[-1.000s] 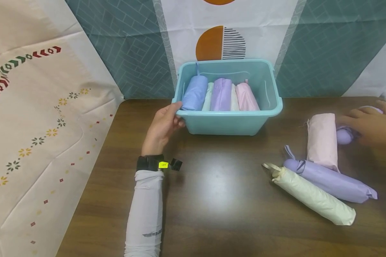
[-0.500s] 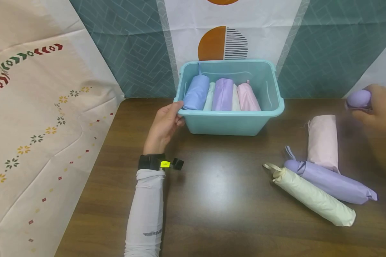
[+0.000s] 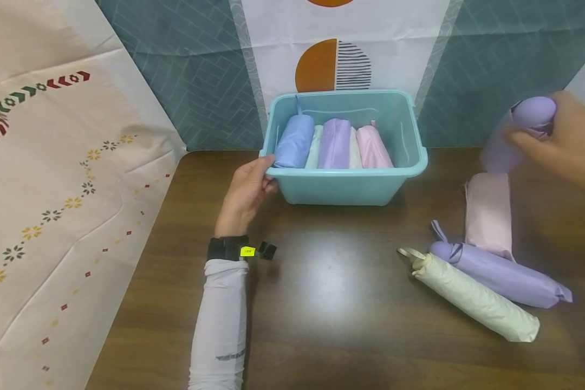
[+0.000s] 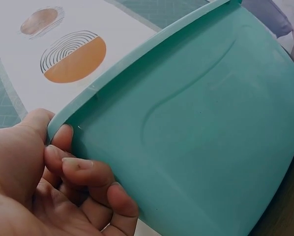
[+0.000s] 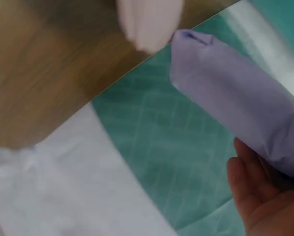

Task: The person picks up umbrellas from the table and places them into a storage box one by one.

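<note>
The left hand [image 3: 245,192] pinches the front left corner of the teal bin's rim [image 3: 346,172]; in the left wrist view its thumb and curled fingers [image 4: 88,172] are at the rim [image 4: 137,51]. Inside the bin lie a blue folded umbrella [image 3: 296,142], a purple one [image 3: 335,143], a pink one [image 3: 373,147] and two pale ones between them. Above the table at the right, the right hand [image 3: 565,141] grips a purple umbrella [image 3: 504,143] by its rounded handle end. The right wrist view shows this umbrella [image 5: 235,93] with fingers [image 5: 245,182] around its near end.
On the table [image 3: 331,336], right of the bin, lie a pale pink umbrella [image 3: 488,214], another purple umbrella [image 3: 507,273] and a pale green umbrella [image 3: 478,298], close together. A patterned curtain [image 3: 190,70] hangs behind, and a cream printed cloth [image 3: 78,179] is at the left.
The right hand has lifted the purple umbrella off the table's far right and brought it up and leftward, above the pale pink one. The left hand stays on the bin's rim.
</note>
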Demonstrator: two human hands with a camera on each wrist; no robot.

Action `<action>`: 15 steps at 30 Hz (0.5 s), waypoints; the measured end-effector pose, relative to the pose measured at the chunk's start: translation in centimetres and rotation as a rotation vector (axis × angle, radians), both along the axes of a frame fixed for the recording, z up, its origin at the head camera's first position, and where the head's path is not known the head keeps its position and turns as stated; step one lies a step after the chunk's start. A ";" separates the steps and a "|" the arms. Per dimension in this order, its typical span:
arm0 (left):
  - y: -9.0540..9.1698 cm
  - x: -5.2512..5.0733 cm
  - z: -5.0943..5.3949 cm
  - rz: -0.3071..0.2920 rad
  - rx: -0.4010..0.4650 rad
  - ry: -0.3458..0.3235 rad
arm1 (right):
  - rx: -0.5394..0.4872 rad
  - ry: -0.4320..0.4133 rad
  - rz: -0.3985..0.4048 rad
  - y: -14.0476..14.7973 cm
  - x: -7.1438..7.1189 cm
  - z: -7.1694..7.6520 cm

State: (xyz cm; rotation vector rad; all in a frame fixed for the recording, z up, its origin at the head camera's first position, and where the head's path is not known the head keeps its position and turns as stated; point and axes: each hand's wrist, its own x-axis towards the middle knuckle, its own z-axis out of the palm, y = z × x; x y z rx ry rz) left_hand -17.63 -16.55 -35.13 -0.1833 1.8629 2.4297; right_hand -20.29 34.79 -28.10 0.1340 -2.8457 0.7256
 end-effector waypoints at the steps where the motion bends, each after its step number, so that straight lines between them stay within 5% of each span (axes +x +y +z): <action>1: 0.0 0.0 0.0 0.004 0.002 0.000 | 0.012 -0.021 -0.002 -0.5 0.2 0.1; 6: -0.1 0.1 0.0 0.008 0.000 0.006 | -0.007 -0.101 0.037 -2.2 1.1 -0.3; 15: 0.0 0.1 0.0 0.005 -0.024 0.008 | -0.049 -0.204 0.111 -3.3 1.3 -4.2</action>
